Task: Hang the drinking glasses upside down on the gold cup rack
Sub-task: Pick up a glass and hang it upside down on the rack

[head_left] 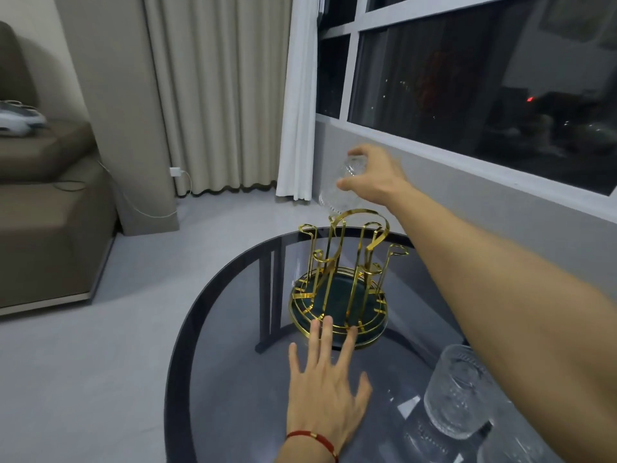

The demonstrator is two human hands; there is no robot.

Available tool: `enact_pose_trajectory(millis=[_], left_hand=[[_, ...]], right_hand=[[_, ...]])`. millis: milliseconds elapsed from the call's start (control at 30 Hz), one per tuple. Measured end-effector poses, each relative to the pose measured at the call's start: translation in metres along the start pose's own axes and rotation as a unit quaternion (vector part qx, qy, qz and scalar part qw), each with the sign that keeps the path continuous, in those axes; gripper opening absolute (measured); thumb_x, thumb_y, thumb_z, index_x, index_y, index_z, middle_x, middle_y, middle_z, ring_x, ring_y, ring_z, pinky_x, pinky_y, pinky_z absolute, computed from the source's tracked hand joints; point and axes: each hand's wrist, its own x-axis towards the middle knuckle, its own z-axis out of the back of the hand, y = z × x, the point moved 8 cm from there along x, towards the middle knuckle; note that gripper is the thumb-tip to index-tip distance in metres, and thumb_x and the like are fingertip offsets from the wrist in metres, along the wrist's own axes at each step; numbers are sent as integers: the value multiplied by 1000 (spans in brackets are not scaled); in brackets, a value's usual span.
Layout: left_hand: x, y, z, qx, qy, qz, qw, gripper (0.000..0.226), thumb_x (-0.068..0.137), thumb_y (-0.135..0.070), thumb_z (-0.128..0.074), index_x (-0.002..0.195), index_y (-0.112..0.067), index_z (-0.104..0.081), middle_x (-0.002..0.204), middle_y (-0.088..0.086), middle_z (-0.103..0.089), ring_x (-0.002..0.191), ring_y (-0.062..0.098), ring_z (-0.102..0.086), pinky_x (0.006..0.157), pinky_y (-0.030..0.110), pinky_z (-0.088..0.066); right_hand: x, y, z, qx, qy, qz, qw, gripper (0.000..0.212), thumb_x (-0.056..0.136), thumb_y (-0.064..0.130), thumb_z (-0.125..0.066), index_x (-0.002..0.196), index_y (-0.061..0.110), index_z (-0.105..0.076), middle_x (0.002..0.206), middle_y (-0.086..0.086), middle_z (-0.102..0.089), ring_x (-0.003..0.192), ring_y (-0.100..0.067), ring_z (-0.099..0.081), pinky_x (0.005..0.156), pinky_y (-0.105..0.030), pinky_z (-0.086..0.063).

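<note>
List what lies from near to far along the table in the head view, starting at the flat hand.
Left hand flat on the glass table → gold rack → right hand holding a glass upside down above the rack's far side.

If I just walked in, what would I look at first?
Probably the shiny gold cup rack in the middle of the dark glass table, with no glasses on it yet. Just above it, the right hand holds a clear glass upside down over the top loops. The left hand rests flat on the table, its fingers touching the rack's base, and more glasses wait at the near right.
</note>
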Motion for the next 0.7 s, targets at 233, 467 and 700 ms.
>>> enact_pose_trajectory(millis=[233,467,700], left_hand=[[0,-2,6,-17,-7,-9,1000,77,86,-73,-14,156,-49,10,165,0,25,150,27,28,119,63,9],[-3,-5,15,21,-23,-9,999,74,81,-65,-46,150,-37,-47,159,9,-40,146,31,-37,104,63,-42],[-1,-2,12,-10,-38,-9,999,78,83,-67,-30,157,-42,-27,168,6,-12,154,30,-7,115,65,-21]], right_hand=[[12,-16,-48,-59,122,-22,991,63,74,21,-88,133,25,-66,134,-9,-62,107,-29,-59,83,-42,-59],[12,-18,-74,-127,285,-82,946,57,78,12,-90,130,18,-67,125,-7,-56,114,-33,-57,89,-50,-63],[8,-7,-90,-199,360,-61,910,58,88,10,-81,142,10,-61,144,-15,-58,116,-31,-57,102,-42,-55]])
